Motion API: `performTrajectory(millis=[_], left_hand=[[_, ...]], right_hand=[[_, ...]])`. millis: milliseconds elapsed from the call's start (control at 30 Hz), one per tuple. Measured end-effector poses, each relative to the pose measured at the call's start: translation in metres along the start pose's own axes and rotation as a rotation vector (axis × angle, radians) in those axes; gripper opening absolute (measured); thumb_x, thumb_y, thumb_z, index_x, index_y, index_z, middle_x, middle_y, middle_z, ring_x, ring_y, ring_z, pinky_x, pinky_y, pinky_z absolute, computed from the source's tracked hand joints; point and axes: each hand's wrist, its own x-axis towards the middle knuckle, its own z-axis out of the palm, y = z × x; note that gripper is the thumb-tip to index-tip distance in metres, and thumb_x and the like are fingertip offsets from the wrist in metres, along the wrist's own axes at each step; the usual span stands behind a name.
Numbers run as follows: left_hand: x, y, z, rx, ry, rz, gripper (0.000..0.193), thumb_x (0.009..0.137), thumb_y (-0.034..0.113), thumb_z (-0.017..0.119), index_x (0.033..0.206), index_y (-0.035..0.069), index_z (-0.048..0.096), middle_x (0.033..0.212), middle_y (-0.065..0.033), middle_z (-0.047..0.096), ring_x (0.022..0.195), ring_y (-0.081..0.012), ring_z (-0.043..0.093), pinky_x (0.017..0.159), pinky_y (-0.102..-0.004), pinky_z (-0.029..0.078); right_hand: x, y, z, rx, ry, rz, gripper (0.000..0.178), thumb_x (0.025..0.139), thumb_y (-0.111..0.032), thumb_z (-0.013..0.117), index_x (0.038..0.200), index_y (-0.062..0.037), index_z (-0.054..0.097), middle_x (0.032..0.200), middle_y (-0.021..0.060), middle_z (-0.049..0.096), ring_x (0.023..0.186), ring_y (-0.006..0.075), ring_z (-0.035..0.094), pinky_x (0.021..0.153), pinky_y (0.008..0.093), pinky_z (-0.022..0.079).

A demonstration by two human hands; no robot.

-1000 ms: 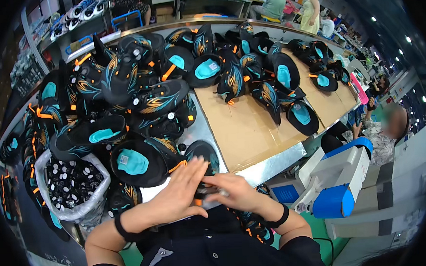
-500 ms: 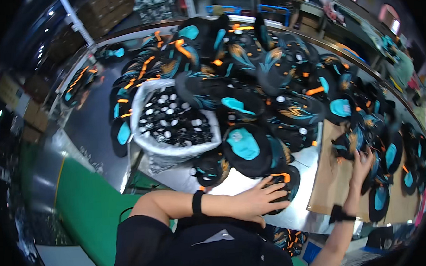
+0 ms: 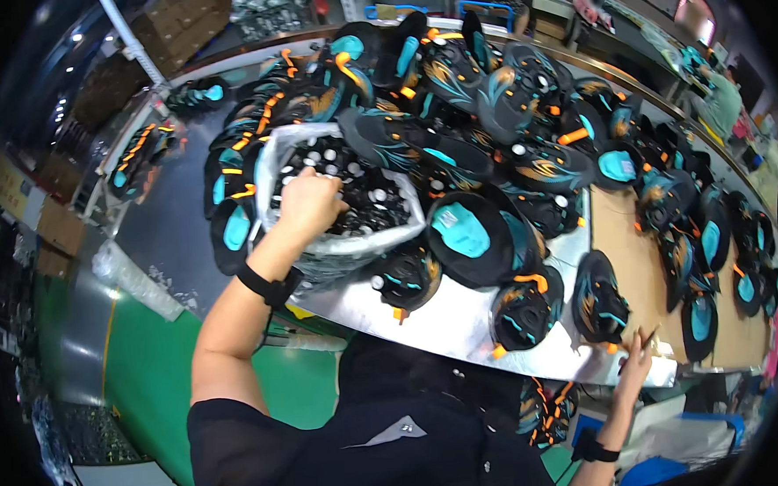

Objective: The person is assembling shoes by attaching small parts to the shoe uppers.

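Note:
My left hand [image 3: 311, 205] reaches into a white plastic-lined bag [image 3: 347, 242] full of small black pieces with round white tops [image 3: 378, 210]. Its fingers are curled down among the pieces, and what they hold is hidden. Near the table's front edge, my right hand [image 3: 635, 367] is just below a black shoe [image 3: 600, 299] with teal and orange trim, apart from it. Its fingers look spread, though small and slightly blurred. Left of that shoe, a second one [image 3: 526, 313] with an orange tab lies on the shiny metal tabletop [image 3: 464, 327].
Behind the bag is a big heap of similar shoes [image 3: 451, 77]; more lie on brown cardboard [image 3: 621, 231] at the right. More shoes [image 3: 546, 411] show below the table edge. A person in green [image 3: 721, 107] is at the far right. Green floor [image 3: 162, 360] lies left.
My left hand has left the shoe at the front edge and gone into the bag. My right hand has come nearer from the cardboard; a shoe now lies just above it.

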Motion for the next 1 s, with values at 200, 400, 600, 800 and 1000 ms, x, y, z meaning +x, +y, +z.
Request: performTrajectory(millis=[200,400,600,800,1000], left_hand=[[-0.002,-0.006,-0.010,0.177,0.026,0.064,0.019,0.066,0.016,0.068,0.082,0.005,0.067,0.080,-0.0176,0.063,0.077,-0.0328,0.062,0.068,-0.0457,0.048],[-0.028,0.053,-0.029,-0.269,0.284,0.077,0.020,0.075,0.004,0.062,0.095,0.004,0.061,0.083,-0.0111,0.061,0.079,-0.0279,0.057,0.071,-0.0402,0.043],[-0.049,0.208,-0.004,-1.331,-0.089,0.354,0.022,0.084,0.001,0.062,0.106,0.000,0.062,0.095,-0.0072,0.064,0.084,-0.0145,0.062,0.077,-0.0269,0.049],[-0.044,0.263,0.037,-1.653,-0.542,0.249,0.024,0.087,0.005,0.061,0.109,0.000,0.055,0.100,-0.0104,0.064,0.090,-0.0177,0.064,0.078,-0.0282,0.050],[-0.042,0.242,0.024,-2.208,-0.922,-0.087,0.026,0.092,0.005,0.056,0.117,0.000,0.051,0.110,-0.0130,0.061,0.104,-0.0246,0.062,0.091,-0.0357,0.052]], right_hand=[[-0.070,-0.078,0.037,-0.472,-0.285,-1.027,0.036,0.077,0.007,0.055,0.113,0.0052,0.058,0.102,0.0163,0.065,0.086,0.0278,0.064,0.078,0.0344,0.050],[-0.080,-0.082,0.104,-0.488,-0.739,-1.015,0.045,0.063,0.008,0.063,0.107,0.0005,0.063,0.090,0.0121,0.061,0.078,0.0273,0.061,0.063,0.0356,0.046],[-0.078,-0.087,0.121,0.027,-0.571,-0.440,0.016,0.080,0.006,0.058,0.095,0.0023,0.062,0.095,0.0122,0.062,0.087,0.0226,0.062,0.076,0.0309,0.048],[-0.098,-0.107,0.124,0.333,-0.355,0.003,0.007,0.088,0.001,0.060,0.095,0.0025,0.062,0.083,0.0078,0.067,0.077,0.0127,0.063,0.074,0.0245,0.048],[-0.099,-0.106,0.137,0.203,-0.424,0.000,0.005,0.088,-0.004,0.063,0.090,0.0004,0.063,0.074,0.0025,0.063,0.064,0.0058,0.056,0.058,0.0200,0.042]])
